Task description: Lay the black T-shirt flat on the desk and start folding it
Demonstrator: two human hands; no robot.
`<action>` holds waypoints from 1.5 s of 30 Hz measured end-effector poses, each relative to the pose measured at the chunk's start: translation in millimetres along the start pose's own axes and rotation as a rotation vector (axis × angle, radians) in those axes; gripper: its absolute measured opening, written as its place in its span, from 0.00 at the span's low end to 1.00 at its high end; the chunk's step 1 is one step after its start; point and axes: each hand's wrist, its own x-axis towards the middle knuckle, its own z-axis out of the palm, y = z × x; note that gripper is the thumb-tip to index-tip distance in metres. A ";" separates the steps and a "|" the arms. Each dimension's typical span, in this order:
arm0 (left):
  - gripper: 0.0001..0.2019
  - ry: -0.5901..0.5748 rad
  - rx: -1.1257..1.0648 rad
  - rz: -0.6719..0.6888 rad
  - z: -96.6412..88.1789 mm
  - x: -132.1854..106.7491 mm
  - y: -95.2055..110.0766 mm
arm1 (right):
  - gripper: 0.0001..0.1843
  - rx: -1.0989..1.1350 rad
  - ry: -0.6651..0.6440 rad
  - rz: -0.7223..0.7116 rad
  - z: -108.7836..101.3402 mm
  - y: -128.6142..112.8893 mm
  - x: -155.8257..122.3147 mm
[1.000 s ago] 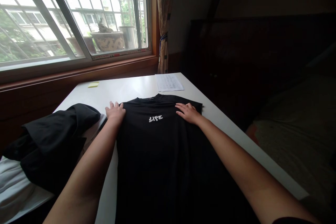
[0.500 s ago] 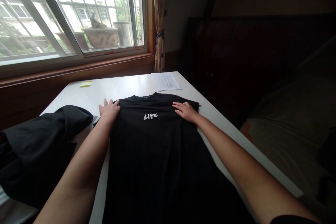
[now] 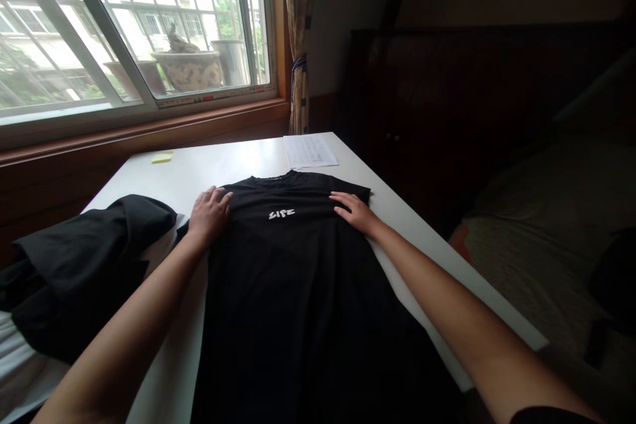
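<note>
A black T-shirt point(image 3: 293, 278) with the white word "LIFE" on the chest lies flat on the white table point(image 3: 223, 162), collar pointing away from me. My left hand point(image 3: 209, 214) rests palm down on its left shoulder, fingers stretched out. My right hand point(image 3: 354, 209) lies flat on the right shoulder, fingers extended toward the collar. Neither hand holds anything.
A heap of black clothing point(image 3: 79, 265) lies at the table's left, over something white. A sheet of paper point(image 3: 309, 151) and a yellow sticky note point(image 3: 162, 157) sit at the far side. A window is beyond the table; a dark bed point(image 3: 546, 232) stands to the right.
My left hand has slid slightly inward onto the shirt's shoulder. The view has shifted a little; my right hand stays where it was.
</note>
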 end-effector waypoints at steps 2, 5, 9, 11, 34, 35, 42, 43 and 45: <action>0.21 0.028 -0.032 0.080 -11.3 -26.0 11.4 | 0.22 0.082 0.052 0.017 -7.7 -6.2 -14.5; 0.13 0.052 -0.181 0.274 -36.9 -77.3 35.0 | 0.19 0.170 0.084 0.015 -19.5 -17.1 -39.2; 0.08 -0.156 -0.434 0.466 -82.7 -160.8 71.6 | 0.15 0.191 0.048 0.010 -33.1 -33.1 -75.3; 0.06 -0.283 -0.543 0.482 -101.7 -202.2 89.0 | 0.12 0.192 0.033 -0.004 -38.4 -41.7 -93.3; 0.39 0.018 -0.286 0.416 -97.9 -318.4 117.6 | 0.25 -0.130 -0.221 -0.190 -31.0 -95.1 -149.9; 0.39 0.032 -0.241 0.432 -93.5 -315.7 115.3 | 0.26 -0.140 -0.230 -0.193 -29.4 -93.9 -146.7; 0.32 0.051 -0.184 0.402 -64.4 -278.5 85.8 | 0.27 -0.189 -0.265 -0.160 -14.2 -85.2 -107.7; 0.30 0.047 -0.188 0.401 -62.1 -272.1 81.2 | 0.27 -0.194 -0.268 -0.154 -11.7 -84.1 -101.5; 0.27 0.047 -0.203 0.410 -59.8 -261.4 73.8 | 0.27 -0.200 -0.266 -0.142 -7.1 -81.9 -91.1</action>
